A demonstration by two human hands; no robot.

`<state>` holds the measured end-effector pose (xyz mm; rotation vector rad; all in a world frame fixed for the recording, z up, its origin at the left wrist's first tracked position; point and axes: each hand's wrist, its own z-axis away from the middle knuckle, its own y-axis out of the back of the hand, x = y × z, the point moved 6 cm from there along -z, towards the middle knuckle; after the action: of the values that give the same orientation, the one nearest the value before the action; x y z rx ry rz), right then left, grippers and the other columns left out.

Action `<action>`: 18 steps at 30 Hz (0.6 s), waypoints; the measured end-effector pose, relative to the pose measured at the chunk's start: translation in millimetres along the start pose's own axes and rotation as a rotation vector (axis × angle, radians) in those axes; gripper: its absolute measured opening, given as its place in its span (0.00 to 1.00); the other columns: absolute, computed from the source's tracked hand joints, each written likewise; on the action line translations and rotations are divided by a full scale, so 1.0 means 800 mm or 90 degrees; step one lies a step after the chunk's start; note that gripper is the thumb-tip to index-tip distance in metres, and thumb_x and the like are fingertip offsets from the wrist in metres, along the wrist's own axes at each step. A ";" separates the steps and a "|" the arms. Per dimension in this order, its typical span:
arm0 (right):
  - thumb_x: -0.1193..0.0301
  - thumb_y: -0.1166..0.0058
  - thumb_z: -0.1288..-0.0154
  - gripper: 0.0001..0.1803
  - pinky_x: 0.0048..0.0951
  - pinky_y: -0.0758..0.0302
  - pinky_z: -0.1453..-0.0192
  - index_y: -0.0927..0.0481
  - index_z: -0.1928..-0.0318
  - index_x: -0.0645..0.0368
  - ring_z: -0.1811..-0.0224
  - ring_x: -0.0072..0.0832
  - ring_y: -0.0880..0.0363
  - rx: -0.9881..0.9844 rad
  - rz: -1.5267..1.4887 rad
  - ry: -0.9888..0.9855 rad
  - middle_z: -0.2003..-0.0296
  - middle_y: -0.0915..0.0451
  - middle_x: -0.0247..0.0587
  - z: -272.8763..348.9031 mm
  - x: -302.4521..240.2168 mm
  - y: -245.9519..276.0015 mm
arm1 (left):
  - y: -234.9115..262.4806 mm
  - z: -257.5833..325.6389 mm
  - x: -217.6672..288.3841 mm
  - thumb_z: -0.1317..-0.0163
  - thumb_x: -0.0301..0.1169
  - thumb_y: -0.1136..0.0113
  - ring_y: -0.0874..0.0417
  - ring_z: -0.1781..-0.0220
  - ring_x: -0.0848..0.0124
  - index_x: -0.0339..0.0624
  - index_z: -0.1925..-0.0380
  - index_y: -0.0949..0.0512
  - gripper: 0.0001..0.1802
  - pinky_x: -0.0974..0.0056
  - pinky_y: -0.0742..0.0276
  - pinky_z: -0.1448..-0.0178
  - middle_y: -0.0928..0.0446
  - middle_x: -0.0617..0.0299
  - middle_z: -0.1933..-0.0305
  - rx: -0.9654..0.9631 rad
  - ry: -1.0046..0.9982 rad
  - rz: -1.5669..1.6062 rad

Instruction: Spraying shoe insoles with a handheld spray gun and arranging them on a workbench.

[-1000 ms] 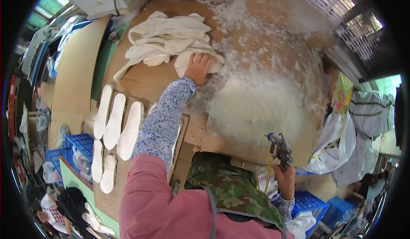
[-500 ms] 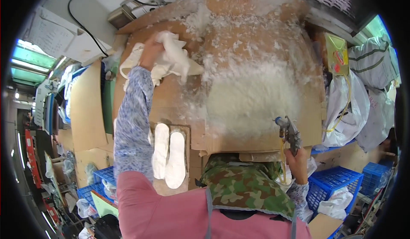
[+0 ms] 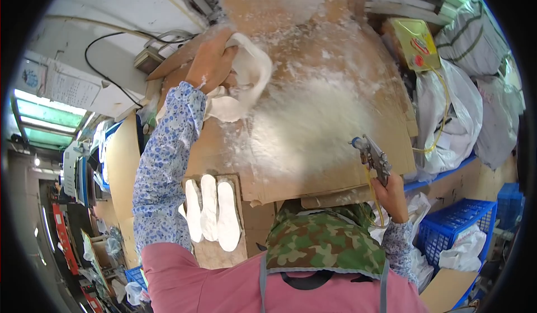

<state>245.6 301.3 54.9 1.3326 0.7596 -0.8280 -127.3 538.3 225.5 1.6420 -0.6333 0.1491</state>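
Note:
My left hand (image 3: 212,58), in a blue floral sleeve, is closed on a limp white curved piece (image 3: 254,67) at the far left of the cardboard-covered table. Below that hand lies another white piece (image 3: 225,108); where one ends and the other begins is partly hidden. My right hand (image 3: 393,196) grips a metal spray gun (image 3: 377,159) at the near right, its nozzle pointing up and left over a broad white patch (image 3: 310,128) of dried residue. White insole-shaped pieces (image 3: 228,215) lie side by side on a small board (image 3: 238,240) at the near left.
White-flecked cardboard (image 3: 386,89) covers the table. A yellow hose (image 3: 442,128) hangs at the right, near a yellow tin (image 3: 415,43) and white plastic bags (image 3: 450,111). A blue crate (image 3: 456,223) stands at the lower right. A black cable (image 3: 92,61) runs along the wall.
My left hand has raised the curved white piece and spread it out from the bunched pile. My right hand still holds the spray gun. The whole view has shifted, showing more insole-shaped pieces.

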 end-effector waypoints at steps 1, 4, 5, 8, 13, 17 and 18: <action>0.79 0.44 0.44 0.17 0.34 0.32 0.68 0.24 0.52 0.66 0.76 0.35 0.35 0.002 -0.012 -0.006 0.76 0.30 0.49 0.001 0.006 0.004 | -0.009 0.001 0.015 0.34 0.28 0.48 0.16 0.59 0.61 0.39 0.44 0.29 0.19 0.64 0.16 0.62 0.20 0.50 0.52 -0.009 0.002 0.077; 0.79 0.44 0.43 0.16 0.32 0.33 0.70 0.24 0.52 0.66 0.77 0.31 0.37 0.021 0.015 0.001 0.78 0.31 0.44 0.008 0.028 0.019 | -0.037 0.017 0.052 0.34 0.26 0.51 0.16 0.59 0.63 0.37 0.41 0.33 0.20 0.67 0.14 0.66 0.23 0.52 0.49 -0.004 0.075 0.344; 0.79 0.44 0.43 0.16 0.32 0.33 0.70 0.24 0.52 0.66 0.77 0.31 0.37 0.021 0.017 -0.011 0.78 0.31 0.44 0.011 0.034 0.024 | -0.052 0.025 0.059 0.34 0.26 0.51 0.16 0.59 0.63 0.37 0.41 0.33 0.20 0.67 0.14 0.66 0.23 0.52 0.49 -0.015 0.078 0.349; 0.78 0.44 0.40 0.15 0.27 0.36 0.73 0.22 0.51 0.64 0.78 0.20 0.37 0.038 -0.066 -0.059 0.80 0.32 0.33 0.017 0.044 0.031 | -0.112 0.057 0.031 0.37 0.21 0.53 0.14 0.65 0.56 0.34 0.39 0.39 0.24 0.64 0.14 0.65 0.28 0.43 0.45 -0.007 0.201 0.600; 0.79 0.45 0.38 0.17 0.25 0.38 0.75 0.21 0.48 0.60 0.80 0.17 0.39 0.007 -0.081 -0.116 0.80 0.32 0.28 0.015 0.047 0.028 | -0.268 0.199 -0.062 0.38 0.19 0.53 0.17 0.55 0.54 0.34 0.37 0.42 0.28 0.60 0.13 0.60 0.31 0.45 0.45 0.066 0.429 0.697; 0.79 0.44 0.39 0.17 0.25 0.37 0.73 0.21 0.48 0.61 0.79 0.18 0.37 -0.036 -0.045 -0.098 0.80 0.31 0.29 0.005 0.043 0.009 | -0.335 0.303 -0.096 0.42 0.17 0.53 0.20 0.52 0.57 0.35 0.38 0.40 0.29 0.59 0.16 0.57 0.31 0.50 0.49 0.048 0.608 0.724; 0.79 0.44 0.40 0.17 0.26 0.36 0.73 0.21 0.49 0.61 0.78 0.19 0.36 -0.051 -0.040 -0.104 0.79 0.30 0.31 0.001 0.040 0.002 | -0.327 0.320 -0.107 0.44 0.15 0.54 0.22 0.50 0.60 0.36 0.38 0.39 0.30 0.59 0.19 0.55 0.31 0.50 0.51 0.089 0.586 0.510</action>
<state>263.3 297.8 28.6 1.1601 0.7012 -0.9350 -139.2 332.9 -89.4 1.1667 -0.5129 1.4578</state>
